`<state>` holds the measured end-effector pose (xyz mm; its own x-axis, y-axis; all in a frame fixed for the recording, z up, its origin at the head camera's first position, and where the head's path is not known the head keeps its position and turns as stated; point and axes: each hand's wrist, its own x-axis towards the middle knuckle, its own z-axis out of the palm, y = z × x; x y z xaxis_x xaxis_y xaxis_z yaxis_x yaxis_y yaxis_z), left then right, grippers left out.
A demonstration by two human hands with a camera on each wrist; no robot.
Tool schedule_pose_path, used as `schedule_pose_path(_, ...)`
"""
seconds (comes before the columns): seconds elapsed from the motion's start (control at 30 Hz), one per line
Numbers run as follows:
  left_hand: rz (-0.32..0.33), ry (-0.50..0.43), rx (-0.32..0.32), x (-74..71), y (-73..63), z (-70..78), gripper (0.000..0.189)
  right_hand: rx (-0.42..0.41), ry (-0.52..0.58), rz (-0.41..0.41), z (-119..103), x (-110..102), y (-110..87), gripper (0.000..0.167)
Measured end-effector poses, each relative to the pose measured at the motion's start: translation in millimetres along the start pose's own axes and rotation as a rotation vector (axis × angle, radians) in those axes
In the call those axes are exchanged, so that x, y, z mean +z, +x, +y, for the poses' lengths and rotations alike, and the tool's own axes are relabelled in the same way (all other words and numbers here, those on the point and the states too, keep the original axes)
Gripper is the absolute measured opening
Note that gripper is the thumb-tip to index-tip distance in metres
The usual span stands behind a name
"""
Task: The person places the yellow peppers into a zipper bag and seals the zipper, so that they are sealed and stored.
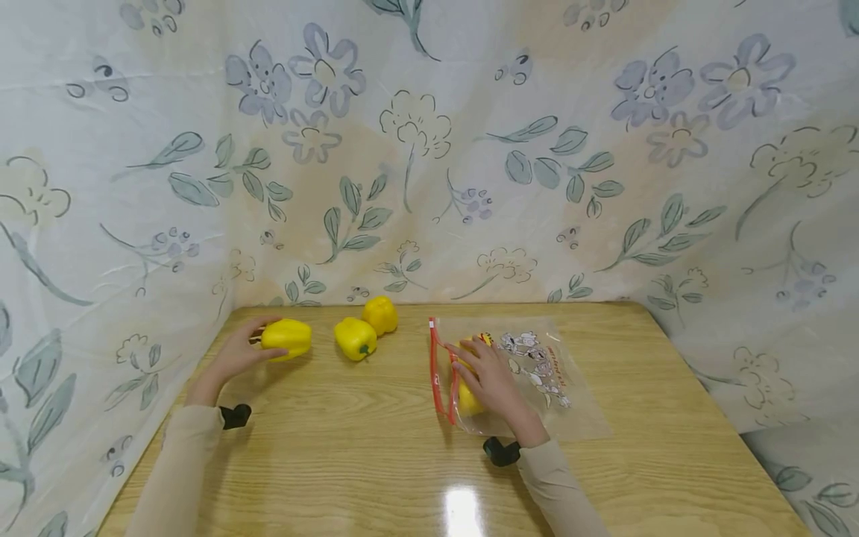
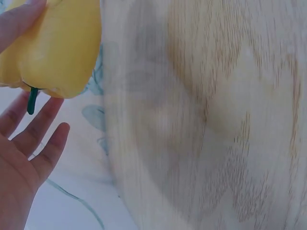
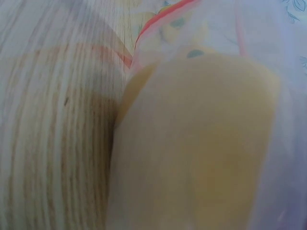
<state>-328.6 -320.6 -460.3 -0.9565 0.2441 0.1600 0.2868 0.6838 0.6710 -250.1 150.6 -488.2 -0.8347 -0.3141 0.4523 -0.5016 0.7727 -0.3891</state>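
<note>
Two beige sleeves come nearest the camera: the right sleeve [image 1: 564, 488] on the near side of the plastic bag [image 1: 584, 403], the left sleeve [image 1: 177, 462] well to the bag's left. A small black wrist camera sits at the end of each, one [image 1: 502, 452] just beside the bag's near edge, the other [image 1: 235, 416] well off to its left.

Also well to the left of the bag, the left hand [image 1: 238, 352] grasps a yellow pepper [image 1: 287, 339], thumb on one side and fingers on the other, the green stem [image 2: 32, 100] pointing back toward the palm. Whether this pepper touches the table I cannot tell.

The right hand [image 1: 493, 377] lies over the bag near its mouth, fingers reaching toward the red zip strip [image 1: 435, 373]; whether they pinch the plastic, I cannot tell. Beneath that hand, another pepper [image 1: 470, 399] shows through the bag's clear film.

Two more peppers, one nearer [image 1: 354, 338] and one farther [image 1: 380, 315], sit close together between the bag and the left hand. Under the bag is a wooden table [image 1: 376, 447]; beyond it hangs a flowered cloth [image 1: 429, 224].
</note>
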Motion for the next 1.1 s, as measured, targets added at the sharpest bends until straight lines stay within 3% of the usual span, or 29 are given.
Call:
schedule_pose_path(0.53,0.036,-0.036,0.121,18.2,-11.7,21.0,0.07,-0.014,-0.003,0.006,2.7,1.4,-0.6,0.037)
schedule_pose_path(1.1,0.05,-0.042,0.144,38.4,-26.4,43.5,0.069,0.008,0.004,-0.023,1.6,0.2,-1.5,0.037)
